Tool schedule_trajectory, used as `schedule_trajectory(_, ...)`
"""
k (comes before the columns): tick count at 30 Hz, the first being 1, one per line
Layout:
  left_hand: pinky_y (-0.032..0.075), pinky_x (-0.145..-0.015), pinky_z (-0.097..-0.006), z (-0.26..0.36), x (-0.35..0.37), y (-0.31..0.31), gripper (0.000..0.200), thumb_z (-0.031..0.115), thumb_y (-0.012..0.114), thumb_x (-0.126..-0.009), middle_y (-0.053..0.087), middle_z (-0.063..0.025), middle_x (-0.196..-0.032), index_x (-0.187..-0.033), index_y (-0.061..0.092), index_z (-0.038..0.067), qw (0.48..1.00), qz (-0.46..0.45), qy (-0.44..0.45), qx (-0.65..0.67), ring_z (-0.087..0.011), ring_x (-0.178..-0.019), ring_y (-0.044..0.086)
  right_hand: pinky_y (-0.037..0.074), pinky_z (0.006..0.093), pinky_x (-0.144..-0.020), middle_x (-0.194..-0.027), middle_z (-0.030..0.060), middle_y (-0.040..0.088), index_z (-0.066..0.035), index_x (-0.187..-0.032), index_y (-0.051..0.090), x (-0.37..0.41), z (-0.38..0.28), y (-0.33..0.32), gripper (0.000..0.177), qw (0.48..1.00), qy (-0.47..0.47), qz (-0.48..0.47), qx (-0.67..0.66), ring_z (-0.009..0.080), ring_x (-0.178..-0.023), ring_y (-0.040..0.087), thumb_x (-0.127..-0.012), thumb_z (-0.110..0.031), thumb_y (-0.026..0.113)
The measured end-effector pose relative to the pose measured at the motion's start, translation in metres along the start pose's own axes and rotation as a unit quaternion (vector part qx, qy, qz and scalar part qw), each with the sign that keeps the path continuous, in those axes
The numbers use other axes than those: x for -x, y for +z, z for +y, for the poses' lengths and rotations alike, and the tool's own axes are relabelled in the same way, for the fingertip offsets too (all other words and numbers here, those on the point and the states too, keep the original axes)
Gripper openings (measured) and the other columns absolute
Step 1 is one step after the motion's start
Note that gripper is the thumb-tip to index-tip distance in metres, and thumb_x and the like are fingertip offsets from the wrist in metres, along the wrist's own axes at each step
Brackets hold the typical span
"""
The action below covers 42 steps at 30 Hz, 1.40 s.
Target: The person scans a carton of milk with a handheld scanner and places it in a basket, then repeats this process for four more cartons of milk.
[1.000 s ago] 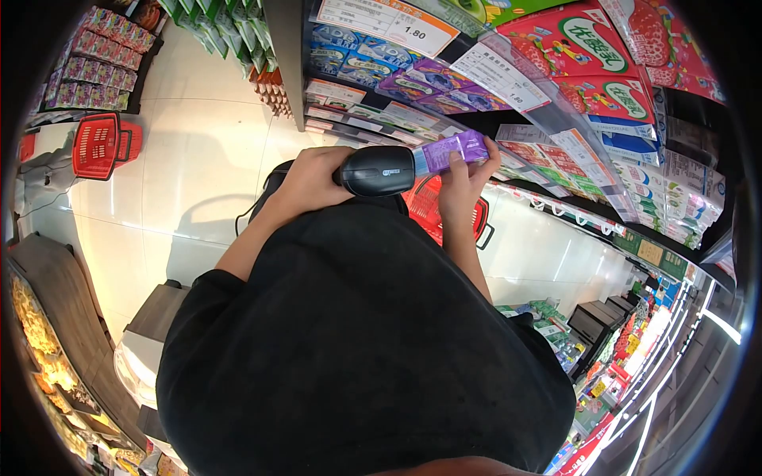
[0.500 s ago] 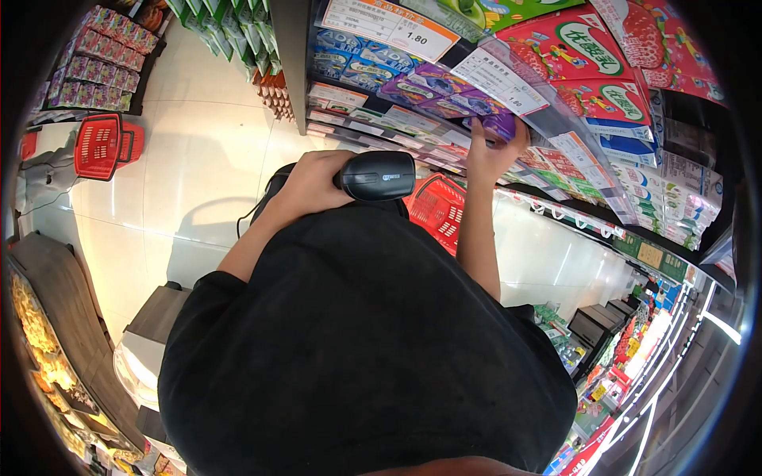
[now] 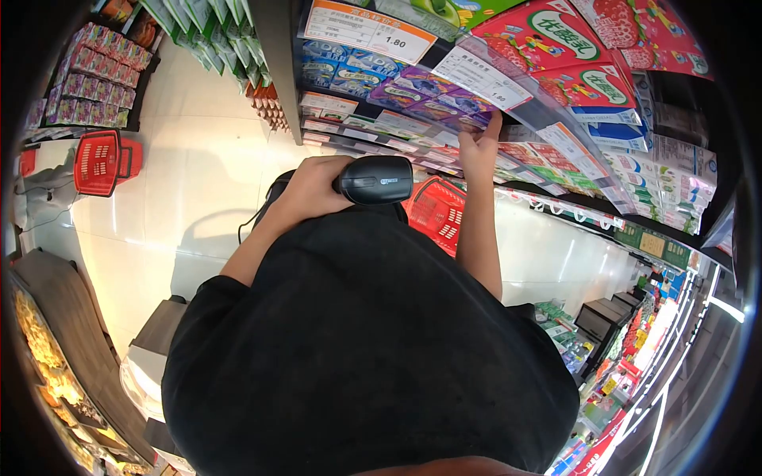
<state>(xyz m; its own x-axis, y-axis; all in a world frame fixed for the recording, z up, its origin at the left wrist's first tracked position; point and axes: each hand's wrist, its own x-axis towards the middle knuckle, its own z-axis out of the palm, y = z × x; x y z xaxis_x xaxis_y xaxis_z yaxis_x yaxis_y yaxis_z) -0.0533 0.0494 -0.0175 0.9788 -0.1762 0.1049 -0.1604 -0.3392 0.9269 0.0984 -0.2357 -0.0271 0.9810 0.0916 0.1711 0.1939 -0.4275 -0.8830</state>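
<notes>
A black handheld scanner point(image 3: 376, 181) is gripped in my left hand point(image 3: 317, 187), in front of my dark shirt. My right hand point(image 3: 481, 151) reaches up to the shelf, at the right end of a row of purple cartons point(image 3: 432, 95). Its fingertips are at the purple cartons below a price label point(image 3: 482, 77), and the shelf edge partly covers them. Whether the fingers grip a carton is not clear. Blue cartons point(image 3: 349, 70) stand to the left of the purple ones.
Pink-red cartons point(image 3: 548, 36) fill the upper shelf. A red basket point(image 3: 436, 213) is on the floor between my arms, and another red basket point(image 3: 97, 163) is at the left. Green packets point(image 3: 214, 40) hang beside the shelf post point(image 3: 278, 63).
My right hand has shifted slightly left, and the purple carton it held is now back among the row. The view has shifted a little; my left hand still holds the scanner.
</notes>
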Motion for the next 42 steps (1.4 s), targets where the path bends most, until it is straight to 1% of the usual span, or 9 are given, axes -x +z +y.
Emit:
schedule_trajectory(6,0.052,-0.071,-0.0387,-0.003,-0.003,0.005,0.045,0.024,0.078,-0.061,0.067,-0.0173,-0.086,-0.099,0.066,0.001,1.0,-0.012,0.012,0.006,-0.0366,-0.081,0.065,0.044,0.0223,-0.067,-0.116,0.0115,0.055,0.002,-0.147,0.023,-0.006,-0.003,-0.011,0.076,0.995,-0.041,-0.052,0.069,0.009,-0.081,0.054,-0.075,0.011,0.049)
schedule_trajectory(7,0.052,-0.071,-0.0386,-0.003,-0.002,0.005,0.045,0.024,0.078,-0.061,0.067,-0.0172,-0.085,-0.098,0.066,0.001,1.0,-0.012,0.01,0.016,-0.0367,-0.08,0.065,0.046,0.0242,-0.082,-0.122,0.0126,0.054,0.003,-0.145,0.028,-0.006,-0.012,-0.009,0.072,0.997,-0.07,-0.033,0.028,0.0127,-0.101,0.056,-0.075,0.014,0.046)
schedule_trajectory(11,0.051,-0.071,-0.0381,-0.001,0.0,0.004,0.044,0.022,0.078,-0.061,0.067,-0.0166,-0.085,-0.098,0.066,0.001,1.0,-0.01,0.015,0.012,-0.0364,-0.08,0.065,0.043,0.0308,-0.098,-0.127,0.013,0.053,0.005,-0.135,0.042,-0.006,-0.057,-0.006,0.058,0.979,-0.119,0.125,-0.105,0.0194,-0.115,0.053,-0.077,0.013,0.042)
schedule_trajectory(18,0.052,-0.072,-0.0374,0.003,0.004,0.002,0.041,0.019,0.077,-0.063,0.067,-0.0166,-0.088,-0.098,0.066,0.0,0.999,-0.015,-0.027,0.014,-0.0358,-0.081,0.066,0.046,0.0255,-0.076,-0.114,0.0047,0.057,-0.005,-0.126,0.049,-0.03,-0.04,0.021,0.03,0.934,-0.033,0.143,-0.325,0.0104,-0.096,0.056,-0.099,-0.017,0.055)
schedule_trajectory(24,0.051,-0.071,-0.0365,0.0,0.007,0.001,0.036,0.015,0.076,-0.066,0.067,-0.0178,-0.083,-0.096,0.066,-0.001,1.0,-0.001,-0.025,0.009,-0.0339,-0.077,0.066,0.035,0.0227,-0.059,-0.095,0.001,0.058,-0.007,-0.122,0.053,-0.025,-0.057,0.023,0.027,0.965,0.014,0.125,-0.231,0.0067,-0.072,0.045,-0.099,-0.02,0.055)
schedule_trajectory(28,0.051,-0.07,-0.0383,0.001,0.006,0.002,0.037,0.018,0.076,-0.064,0.066,-0.0165,-0.086,-0.094,0.065,0.0,1.0,-0.005,-0.024,0.006,-0.0371,-0.08,0.064,0.036,0.0232,-0.06,-0.096,0.001,0.058,-0.007,-0.119,0.055,-0.033,-0.04,0.013,0.025,0.979,0.067,0.134,-0.135,0.0074,-0.073,0.046,-0.098,-0.021,0.055)
schedule_trajectory(34,0.052,-0.073,-0.0385,-0.002,0.005,0.002,0.041,0.02,0.077,-0.064,0.068,-0.0175,-0.09,-0.099,0.066,0.0,1.0,0.005,-0.016,0.007,-0.0364,-0.083,0.065,0.04,0.0253,-0.061,-0.093,-0.0005,0.059,-0.008,-0.117,0.056,-0.057,0.003,0.013,0.027,0.913,0.152,0.237,-0.295,0.0078,-0.075,0.05,-0.097,-0.026,0.057)
schedule_trajectory(40,0.052,-0.073,-0.0388,0.0,0.002,0.001,0.044,0.022,0.077,-0.064,0.068,-0.0178,-0.091,-0.1,0.066,0.0,1.0,-0.013,-0.021,0.004,-0.0365,-0.083,0.066,0.043,0.0249,-0.064,-0.106,0.0018,0.061,-0.009,-0.124,0.052,-0.026,-0.04,0.008,0.035,0.957,0.105,0.165,-0.216,0.0089,-0.084,0.055,-0.096,-0.029,0.058)
schedule_trajectory(42,0.052,-0.073,-0.0388,0.0,0.001,0.002,0.044,0.022,0.077,-0.064,0.068,-0.0179,-0.091,-0.101,0.066,0.0,1.0,-0.016,-0.025,0.003,-0.0365,-0.083,0.066,0.048,0.0297,-0.078,-0.117,0.0052,0.059,-0.007,-0.128,0.05,-0.017,-0.047,-0.013,0.038,0.85,-0.001,-0.075,-0.521,0.0137,-0.098,0.057,-0.096,-0.025,0.058)
